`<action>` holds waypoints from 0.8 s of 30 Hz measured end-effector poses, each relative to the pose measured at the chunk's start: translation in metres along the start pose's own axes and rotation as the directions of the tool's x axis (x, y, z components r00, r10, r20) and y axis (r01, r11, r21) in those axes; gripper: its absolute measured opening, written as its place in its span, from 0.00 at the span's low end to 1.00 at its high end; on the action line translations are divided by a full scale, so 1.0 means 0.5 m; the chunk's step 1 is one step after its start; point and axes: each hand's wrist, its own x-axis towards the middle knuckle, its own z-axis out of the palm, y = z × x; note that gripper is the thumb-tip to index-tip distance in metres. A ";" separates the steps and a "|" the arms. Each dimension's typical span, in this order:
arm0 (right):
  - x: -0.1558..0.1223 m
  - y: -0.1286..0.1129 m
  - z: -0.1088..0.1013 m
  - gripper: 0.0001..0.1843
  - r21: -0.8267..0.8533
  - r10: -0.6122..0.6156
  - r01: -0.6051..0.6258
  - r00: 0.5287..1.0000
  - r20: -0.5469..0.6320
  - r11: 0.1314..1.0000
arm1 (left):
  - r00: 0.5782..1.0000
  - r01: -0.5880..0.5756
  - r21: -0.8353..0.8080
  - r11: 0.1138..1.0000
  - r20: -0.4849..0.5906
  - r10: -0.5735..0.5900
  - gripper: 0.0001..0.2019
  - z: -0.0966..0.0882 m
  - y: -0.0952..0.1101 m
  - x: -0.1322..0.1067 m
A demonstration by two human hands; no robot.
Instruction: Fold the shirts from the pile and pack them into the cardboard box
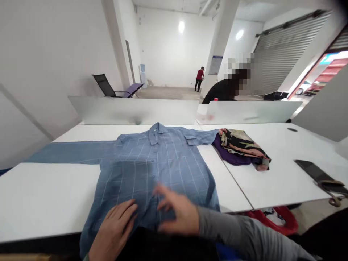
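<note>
A blue checked button-up shirt [152, 163] lies flat, front up, on the white table [40, 195], collar away from me and one sleeve stretched out to the left. My left hand [114, 228] rests open and flat on the shirt's lower hem. My right hand [176, 210], in a grey sleeve, lies on the hem beside it with fingers spread, slightly blurred.
A folded pile of patterned and purple cloth [241, 148] sits right of the shirt. A dark phone [315, 172] lies at the far right edge. A red basket [280, 219] stands below the table. Frosted dividers [133, 110] line the back; a seated person [225, 90] is behind them.
</note>
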 end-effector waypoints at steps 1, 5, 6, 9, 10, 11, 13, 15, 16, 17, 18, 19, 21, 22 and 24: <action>0.002 0.003 0.004 0.17 -0.001 -0.062 0.062 0.997 0.041 0.998 | 1.000 -0.009 0.010 1.000 0.028 0.008 0.14 -0.004 -0.002 -0.001; -0.008 0.082 -0.060 0.13 -0.095 -0.020 0.024 0.999 0.045 0.995 | 0.991 0.038 0.002 0.999 0.132 -0.038 0.21 -0.055 -0.014 0.012; -0.006 0.116 -0.095 0.12 -0.138 0.113 -0.114 0.994 -0.014 0.984 | 0.988 0.068 -0.004 0.998 0.138 -0.066 0.23 -0.071 -0.024 0.024; 0.039 0.218 -0.204 0.12 -0.182 0.325 -0.326 0.945 -0.037 0.928 | 0.986 0.155 0.033 0.987 0.062 -0.157 0.22 -0.109 -0.084 0.095; 0.068 0.246 -0.230 0.13 -0.220 0.327 -0.339 0.941 -0.086 0.915 | 0.985 0.172 0.073 0.982 0.017 -0.173 0.19 -0.114 -0.112 0.132; 0.104 0.271 -0.247 0.14 -0.268 0.307 -0.335 0.941 -0.142 0.903 | 0.985 0.173 0.115 0.978 -0.010 -0.173 0.15 -0.115 -0.143 0.174; 0.190 0.312 -0.254 0.17 -0.383 0.238 -0.319 0.940 -0.245 0.867 | 0.994 0.092 0.226 0.970 0.035 -0.102 0.13 -0.100 -0.208 0.268; 0.288 0.344 -0.237 0.21 -0.467 0.198 -0.315 0.939 -0.282 0.826 | 0.998 0.029 0.345 0.938 0.037 -0.044 0.12 -0.067 -0.271 0.358; 0.338 0.356 -0.224 0.22 -0.494 0.194 -0.322 0.936 -0.294 0.808 | 0.999 0.037 0.380 0.924 0.021 -0.048 0.13 -0.047 -0.301 0.397; 0.388 0.366 -0.211 0.23 -0.510 0.195 -0.338 0.930 -0.313 0.791 | 0.997 0.066 0.386 0.920 0.010 -0.075 0.15 -0.027 -0.331 0.429; 0.434 0.373 -0.197 0.24 -0.520 0.198 -0.360 0.919 -0.340 0.775 | 0.993 0.106 0.367 0.924 0.009 -0.117 0.18 -0.007 -0.359 0.454; 0.478 0.378 -0.185 0.24 -0.527 0.202 -0.381 0.908 -0.366 0.760 | 0.984 0.162 0.319 0.934 0.019 -0.178 0.21 0.011 -0.386 0.472; 0.553 0.382 -0.160 0.26 -0.540 0.236 -0.436 0.886 -0.400 0.720 | 0.950 0.286 0.189 0.939 0.070 -0.304 0.23 0.040 -0.438 0.492; 0.583 0.383 -0.148 0.27 -0.551 0.273 -0.467 0.876 -0.399 0.691 | 0.929 0.343 0.132 0.930 0.096 -0.356 0.24 0.050 -0.461 0.497; 0.633 0.387 -0.130 0.26 -0.577 0.371 -0.515 0.857 -0.357 0.634 | 0.894 0.421 0.061 0.905 0.138 -0.426 0.26 0.063 -0.502 0.500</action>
